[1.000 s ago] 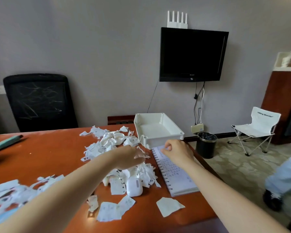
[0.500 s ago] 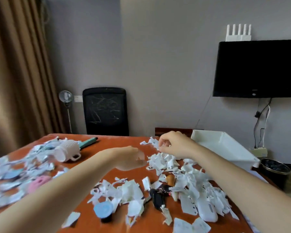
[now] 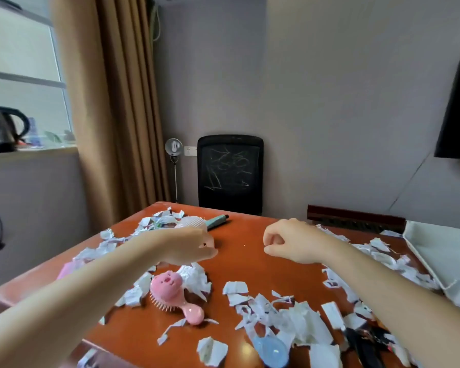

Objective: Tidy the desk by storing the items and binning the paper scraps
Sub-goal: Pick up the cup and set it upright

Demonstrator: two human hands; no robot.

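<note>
Left hand [image 3: 189,245] low over the orange-brown desk [image 3: 239,264], knuckles up, fingers curled under; impossible to tell whether holding anything. Right hand [image 3: 290,241] level with it and well apart, hovering above bare wood, fingers curled in toward the thumb, nothing visible in the pinch.

Torn white paper scraps [image 3: 279,314] strewn over most of the desk: a thick drift at the near right, a band along the right side beside a white tray [image 3: 420,251], another heap at the far left corner. Among the scraps, a pink hairbrush [image 3: 170,290] with a pig face, lying bristles down near the left forearm; a pale blue round object [image 3: 271,349] at the near edge, partly buried; a white ribbed cup-like item [image 3: 193,221] just beyond the left hand; a teal marker [image 3: 218,221] beside it; dark tangled items [image 3: 364,341] by the right forearm, too blurred to name.

Handling, as a guess: scraps probably almost weightless, limp, easy to tear and quick to flutter away, so better raked into a heap and scooped between both palms than pinched one by one. Hairbrush likely light, rigid, smooth plastic; best taken by the handle, away from the bristles. No bin in view.
</note>
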